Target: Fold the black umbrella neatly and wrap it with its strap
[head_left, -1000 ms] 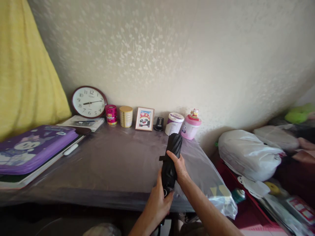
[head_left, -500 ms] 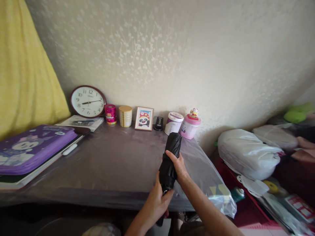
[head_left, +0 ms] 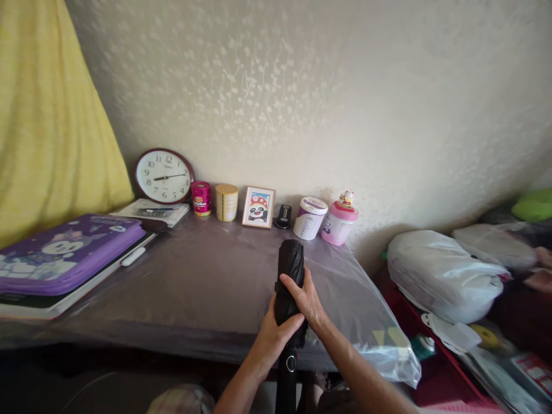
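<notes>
A folded black umbrella [head_left: 290, 259] is held over the front part of the table, its canopy end pointing toward the wall and its handle toward me. My left hand [head_left: 278, 330] is closed around the lower canopy, thumb lying across the top. Higher up, my right hand [head_left: 305, 299] wraps the canopy from the right side. A ring-shaped detail shows on the black handle [head_left: 286, 379], which hangs below the table edge with no hand on it. The fingers beneath the umbrella are hidden.
Along the wall stand a clock [head_left: 165, 176], a pink tin [head_left: 201, 199], a yellow-lidded can [head_left: 226, 203], a panda picture frame [head_left: 259, 207], a small black object [head_left: 283, 217] and two tubs [head_left: 310, 219]. A purple case [head_left: 69, 253] lies left. White bags [head_left: 444, 276] sit right.
My left hand has moved up from the handle onto the lower canopy. The umbrella has shifted a little left and toward me, exposing its handle. The view has shifted slightly.
</notes>
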Demonstrator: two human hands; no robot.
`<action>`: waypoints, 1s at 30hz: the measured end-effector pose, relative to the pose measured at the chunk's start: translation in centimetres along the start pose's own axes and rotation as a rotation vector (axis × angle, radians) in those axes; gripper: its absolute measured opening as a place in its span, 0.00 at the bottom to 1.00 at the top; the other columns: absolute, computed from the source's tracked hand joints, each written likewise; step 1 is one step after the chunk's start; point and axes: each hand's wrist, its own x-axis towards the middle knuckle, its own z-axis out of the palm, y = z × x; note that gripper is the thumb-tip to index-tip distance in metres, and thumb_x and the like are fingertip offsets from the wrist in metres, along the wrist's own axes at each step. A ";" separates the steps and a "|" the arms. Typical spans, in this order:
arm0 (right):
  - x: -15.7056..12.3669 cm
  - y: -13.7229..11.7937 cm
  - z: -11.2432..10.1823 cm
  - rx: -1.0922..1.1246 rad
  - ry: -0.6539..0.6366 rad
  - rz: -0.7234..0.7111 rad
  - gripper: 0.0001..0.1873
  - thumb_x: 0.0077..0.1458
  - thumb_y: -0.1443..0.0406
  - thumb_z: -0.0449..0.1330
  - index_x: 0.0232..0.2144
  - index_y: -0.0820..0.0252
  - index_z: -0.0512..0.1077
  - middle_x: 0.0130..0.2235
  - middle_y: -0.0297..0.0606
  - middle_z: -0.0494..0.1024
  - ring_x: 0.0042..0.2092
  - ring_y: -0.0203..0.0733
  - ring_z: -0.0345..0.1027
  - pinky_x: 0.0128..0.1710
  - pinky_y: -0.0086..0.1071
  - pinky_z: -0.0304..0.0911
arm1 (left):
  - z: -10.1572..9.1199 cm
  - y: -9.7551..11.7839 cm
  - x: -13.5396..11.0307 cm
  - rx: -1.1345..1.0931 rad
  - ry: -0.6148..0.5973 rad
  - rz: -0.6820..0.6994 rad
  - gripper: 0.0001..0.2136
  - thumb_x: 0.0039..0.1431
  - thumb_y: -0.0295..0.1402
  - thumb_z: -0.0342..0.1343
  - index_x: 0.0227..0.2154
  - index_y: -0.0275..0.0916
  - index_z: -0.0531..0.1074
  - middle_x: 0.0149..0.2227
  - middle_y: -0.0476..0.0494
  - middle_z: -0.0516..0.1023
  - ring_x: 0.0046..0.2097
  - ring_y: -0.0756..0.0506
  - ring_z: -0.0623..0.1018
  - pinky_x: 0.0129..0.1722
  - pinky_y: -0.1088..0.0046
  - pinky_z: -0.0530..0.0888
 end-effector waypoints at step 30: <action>-0.3 -3.3 -3.5 0.002 -0.312 -0.290 0.15 0.49 0.55 0.60 0.20 0.58 0.69 0.18 0.29 0.62 0.23 0.33 0.55 0.25 0.26 0.55 | -1.3 1.6 -0.1 0.134 0.088 0.096 0.25 0.49 0.36 0.58 0.52 0.42 0.60 0.34 0.49 0.75 0.31 0.47 0.76 0.30 0.73 0.73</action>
